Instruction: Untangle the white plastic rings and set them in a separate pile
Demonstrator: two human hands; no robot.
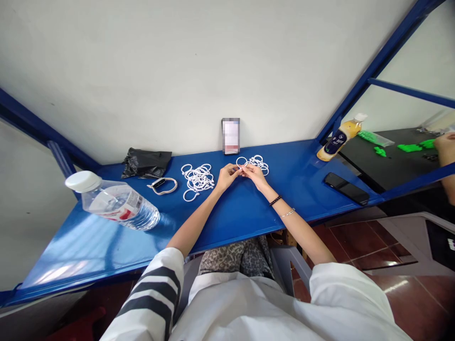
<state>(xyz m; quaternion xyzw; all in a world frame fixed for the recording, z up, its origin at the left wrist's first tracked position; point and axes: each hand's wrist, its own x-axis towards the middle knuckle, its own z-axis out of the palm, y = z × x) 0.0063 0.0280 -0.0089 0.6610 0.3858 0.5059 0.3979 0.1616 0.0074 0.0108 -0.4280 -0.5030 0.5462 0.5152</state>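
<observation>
Clear bottle [122,208]: well left of the propped phone [231,136] and on its near side; white cap on; colourless liquid inside, fill level hard to tell
Dark phone [346,188]: right of the propped phone and nearer; flat on the blue worktop [234,213]
Left heap of rings [199,179]: left of the propped phone and nearer; white loops overlapping
White ring [241,157]: just in front of the propped phone, slightly to its right; held at the fingertips
Fingers: left hand [227,176] and right hand [254,175] both pinched closed on the ring's near side; the exact contact too small to read
Handling: seems fine work at one small spot; better to let one pinch anchor while the other makes small moves; light pressure, since so thin a loop would likely flex or slip; keep it clear of neighbouring loops
Right cluster of rings [261,165]: right of the propped phone, just beyond the right hand
Black bag [145,163]: left of the propped phone; crumpled, contents hidden
Yellow bottle [339,139]: right of the propped phone; capped, yellow liquid inside
Clear bag [386,140]: far right of the propped phone, past the frame; green pieces inside
</observation>
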